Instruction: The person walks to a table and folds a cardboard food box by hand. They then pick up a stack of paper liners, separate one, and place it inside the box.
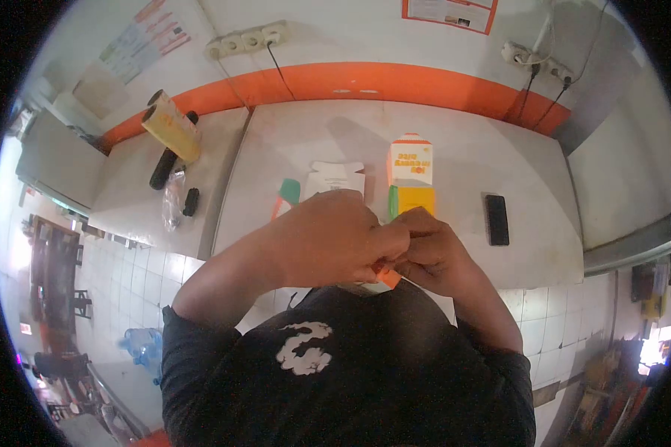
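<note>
The person stands close against the table (470, 134) with both hands drawn together just above its near edge. The left hand (328, 238) is curled over from above and the right hand (432, 253) meets it from the side. The fingers of both are closed tight on a small orange-and-white carton (388, 279), of which only a corner peeks out below the knuckles. It is held in the air, near the chest and not resting on anything. From here it looks like the folding or tucking stage, a flap being pressed home. The next move, I would judge, calls for a steady pinch from one hand while the other works the edge, since thin card creases easily. Behind the hands a finished box (410, 160) stands upright with a yellow one (412, 200) in front of it. A flat white blank (334, 179) lies to their left and a teal piece (289, 191) beside that. A phone (496, 219) lies well off to the right. The far left slab carries a yellow roll (171, 127), a black tube (164, 167) and a plastic bag (173, 201) (crumpled, contents unclear). The table is pale stone, its front tiled white. The wall behind has an orange band (365, 80) and a socket strip (246, 41).
</note>
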The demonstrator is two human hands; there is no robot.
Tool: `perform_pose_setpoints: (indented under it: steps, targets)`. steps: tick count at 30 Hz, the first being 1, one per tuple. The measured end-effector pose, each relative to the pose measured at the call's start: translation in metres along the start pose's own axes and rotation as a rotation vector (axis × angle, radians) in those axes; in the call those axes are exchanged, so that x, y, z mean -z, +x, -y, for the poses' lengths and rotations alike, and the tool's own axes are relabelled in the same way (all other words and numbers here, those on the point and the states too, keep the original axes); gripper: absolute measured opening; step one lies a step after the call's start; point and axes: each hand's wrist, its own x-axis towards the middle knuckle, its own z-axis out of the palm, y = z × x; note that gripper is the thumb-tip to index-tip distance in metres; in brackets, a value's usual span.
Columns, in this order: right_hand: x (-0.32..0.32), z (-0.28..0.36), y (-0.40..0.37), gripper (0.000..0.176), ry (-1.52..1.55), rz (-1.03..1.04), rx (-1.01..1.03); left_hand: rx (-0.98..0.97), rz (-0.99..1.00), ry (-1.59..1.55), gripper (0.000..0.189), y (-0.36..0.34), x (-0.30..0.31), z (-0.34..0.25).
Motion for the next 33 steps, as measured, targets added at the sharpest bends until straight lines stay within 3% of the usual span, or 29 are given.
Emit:
perform_pose_setpoints:
  steps: [3, 6, 8, 10, 11, 13, 15, 18, 19, 22, 24, 25, 26, 29, 33]
  targets:
    - [0.015, 0.007, -0.007, 0.027, 0.179, 0.222, -0.478, 0.019, 0.088, 0.141, 0.024, 0.018, -0.009, -0.014]
    - [0.029, -0.016, -0.022, 0.031, 0.479, 0.427, -0.453, -0.240, -0.240, 0.261, 0.017, 0.023, -0.021, -0.028]
    - [0.043, -0.012, -0.026, 0.030, 0.437, 0.428, -0.448, -0.066, -0.363, 0.300, 0.023, 0.022, -0.021, -0.027]
    - [0.057, -0.015, -0.031, 0.030, 0.256, 0.361, -0.359, 0.164, -0.687, 0.204, 0.038, 0.029, -0.029, -0.020]
    - [0.059, -0.019, -0.039, 0.031, 0.102, 0.290, -0.276, 0.305, -0.943, 0.077, 0.048, 0.038, -0.046, -0.010]
    - [0.062, -0.018, -0.045, 0.032, -0.093, 0.220, -0.195, 0.391, -1.146, -0.482, 0.062, 0.045, -0.083, 0.011]
    - [0.063, -0.015, -0.044, 0.033, -0.175, 0.222, -0.209, 0.259, -0.923, -1.305, 0.071, 0.042, -0.114, 0.025]
    - [0.051, -0.031, -0.050, 0.034, -0.237, 0.194, -0.313, 0.277, -0.810, -1.488, 0.061, 0.043, -0.121, 0.015]
    - [0.045, -0.042, -0.054, 0.036, -0.256, 0.181, -0.346, 0.352, -0.767, -1.430, 0.057, 0.040, -0.118, 0.015]
    - [0.027, -0.074, -0.060, 0.053, -0.061, -0.241, -0.484, 0.526, -0.662, -1.262, 0.047, 0.028, -0.098, 0.018]
    - [0.017, -0.070, -0.053, 0.059, 0.181, -0.382, -0.414, 0.593, -0.598, -1.178, 0.042, 0.024, -0.093, 0.018]
    - [0.011, -0.067, -0.048, 0.062, 0.305, -0.454, -0.383, 0.509, -0.630, -1.128, 0.042, 0.025, -0.098, 0.018]
    - [0.008, -0.068, -0.041, 0.068, 0.156, -0.376, -0.363, 0.424, -0.656, -1.079, 0.043, 0.029, -0.107, 0.018]
    - [0.015, -0.040, -0.018, 0.067, 0.242, -0.234, -0.550, 0.295, -0.625, -0.901, 0.044, 0.033, -0.108, 0.016]
    - [0.020, -0.069, -0.039, 0.044, 0.482, -0.051, -0.712, 0.244, -0.610, -0.985, 0.043, 0.039, -0.108, 0.020]
